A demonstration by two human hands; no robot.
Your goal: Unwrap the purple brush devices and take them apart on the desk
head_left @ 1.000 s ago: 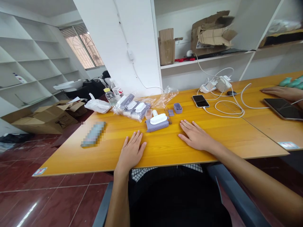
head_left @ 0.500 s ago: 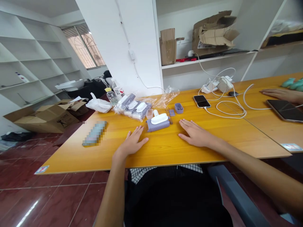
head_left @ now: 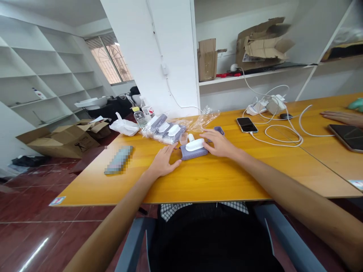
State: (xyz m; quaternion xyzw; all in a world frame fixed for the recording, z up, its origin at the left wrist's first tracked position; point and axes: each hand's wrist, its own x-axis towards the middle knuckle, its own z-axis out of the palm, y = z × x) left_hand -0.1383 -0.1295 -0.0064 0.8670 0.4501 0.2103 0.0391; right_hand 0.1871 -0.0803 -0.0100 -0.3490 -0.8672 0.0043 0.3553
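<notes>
A purple perforated holder with a white brush-like piece on top (head_left: 194,148) lies on the wooden table (head_left: 215,177). My right hand (head_left: 217,142) rests at its right end, fingers spread and touching it, open. My left hand (head_left: 163,161) lies flat on the table just left of the holder, fingers apart, holding nothing. A small pink cup (head_left: 183,138) and a small purple tray (head_left: 219,130) sit just behind the holder.
Clear plastic bags of similar purple and white parts (head_left: 166,129), a small bottle (head_left: 139,116) and a white bag (head_left: 124,127) lie at the back left. A phone (head_left: 247,124), white cables (head_left: 279,133) and chargers sit right. Another person's hand (head_left: 342,117) and a tablet (head_left: 348,136) are far right.
Both hands moved forward across the table. My right hand reached left to the purple holder and now touches it; my left hand slid up close to its left side.
</notes>
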